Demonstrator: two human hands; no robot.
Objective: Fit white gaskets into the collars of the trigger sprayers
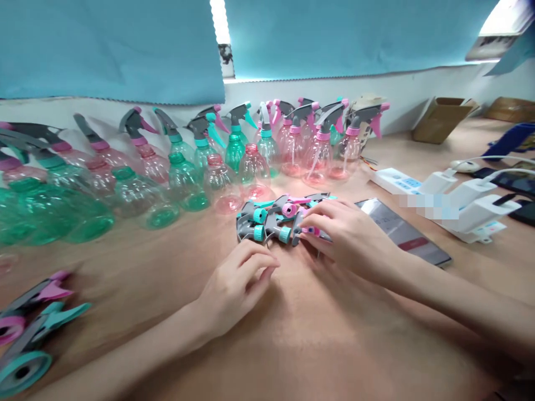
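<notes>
our right hand (pixel 349 231) reaches into the middle of the desk (pixel 292 345), its thumb and fingers about a grey-and-pink spray head (pixel 297 223); we cannot tell whether they are clamped on it. that piece lies at the right end of a small pile of spray heads (pixel 276 220), grey with turquoise or pink parts, nearer the desk's back edge than the bottom of our view. our left hand (pixel 240 275) is just in front of the pile, fingers loosely bent, a little apart. beside our right hand lies a phone (pixel 405 234), and beyond it, towards the desk's right side, a white power strip (pixel 395 178) with white chargers (pixel 472 197). at the left side lie two more trigger tops (pixel 61 314), somewhat blurred. the desk is a smooth, wood-brown surface. along its back edge we see clear pink and green bottles (pixel 320 161), many topped with triggers, several open-necked in front. a cardboard box (pixel 441 120) stands near the far right corner. behind, blue cloths (pixel 104 50) hang over a white wall (pixel 401 106), with bright light in the gap between them.
</notes>
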